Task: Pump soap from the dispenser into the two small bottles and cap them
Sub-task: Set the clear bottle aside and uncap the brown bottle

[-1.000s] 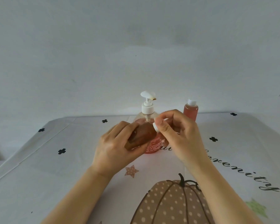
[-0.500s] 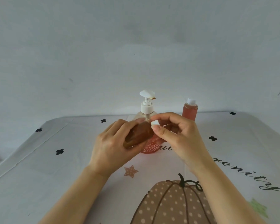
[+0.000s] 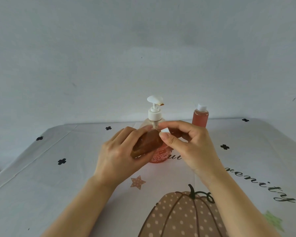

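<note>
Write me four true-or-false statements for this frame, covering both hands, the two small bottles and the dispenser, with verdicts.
1. The left hand grips a tilted small bottle. True.
2. The right hand presses down the pump of the dispenser. False: it pinches a white cap at the small bottle's mouth.
3. The second bottle stands uncapped. False: its own lid is on.
4. The second bottle stands upright to the right of the dispenser. True.

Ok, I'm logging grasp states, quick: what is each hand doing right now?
Left hand: grips the small brown bottle, tilted.
Right hand: pinches the white cap at the bottle's top end.
</note>
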Tool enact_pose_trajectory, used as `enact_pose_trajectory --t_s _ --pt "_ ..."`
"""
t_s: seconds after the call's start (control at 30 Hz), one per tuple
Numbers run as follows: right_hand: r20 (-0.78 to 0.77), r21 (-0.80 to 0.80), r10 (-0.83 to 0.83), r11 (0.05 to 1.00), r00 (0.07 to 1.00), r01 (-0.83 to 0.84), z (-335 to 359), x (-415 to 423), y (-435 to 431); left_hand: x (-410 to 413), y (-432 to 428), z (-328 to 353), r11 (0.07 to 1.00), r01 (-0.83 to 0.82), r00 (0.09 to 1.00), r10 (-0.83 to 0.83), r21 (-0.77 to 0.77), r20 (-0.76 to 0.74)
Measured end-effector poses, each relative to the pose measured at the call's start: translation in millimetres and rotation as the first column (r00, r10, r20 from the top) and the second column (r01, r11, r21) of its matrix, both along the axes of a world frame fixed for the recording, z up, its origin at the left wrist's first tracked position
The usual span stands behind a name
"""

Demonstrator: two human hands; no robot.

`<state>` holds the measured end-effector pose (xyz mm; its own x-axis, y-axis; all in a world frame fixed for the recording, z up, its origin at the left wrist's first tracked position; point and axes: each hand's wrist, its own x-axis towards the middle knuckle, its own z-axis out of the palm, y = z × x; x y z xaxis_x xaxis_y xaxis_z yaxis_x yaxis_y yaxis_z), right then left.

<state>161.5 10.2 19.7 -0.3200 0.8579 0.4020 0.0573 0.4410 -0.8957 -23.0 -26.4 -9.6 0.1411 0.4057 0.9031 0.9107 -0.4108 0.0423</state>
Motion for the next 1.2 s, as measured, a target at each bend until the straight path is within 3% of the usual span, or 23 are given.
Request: enact_pose_trajectory --t_s 0.8,0.9,1.07,1.2 --pt "-0.017 -0.041 -0.004 0.999 1.0 0.003 3 1 -2 1 -2 2 0.998 -0.06 0.997 0.061 0.014 -0.043" --pt "-0.11 -0.082 -0.014 0.997 0.994 0.005 7 3 -2 1 -2 3 0.998 -0.068 0.997 0.068 0.012 -0.027" --pt "-0.292 -0.194 -0.152 0.976 0.944 0.097 10 9 4 2 -4 4 0.996 -0.085 0.993 0.088 -0.036 0.076" --pt "-0.046 -0.141 -0.38 0.918 0.924 0.371 1 14 16 3 -5 4 0.993 -0.045 0.979 0.066 -0.11 0.191"
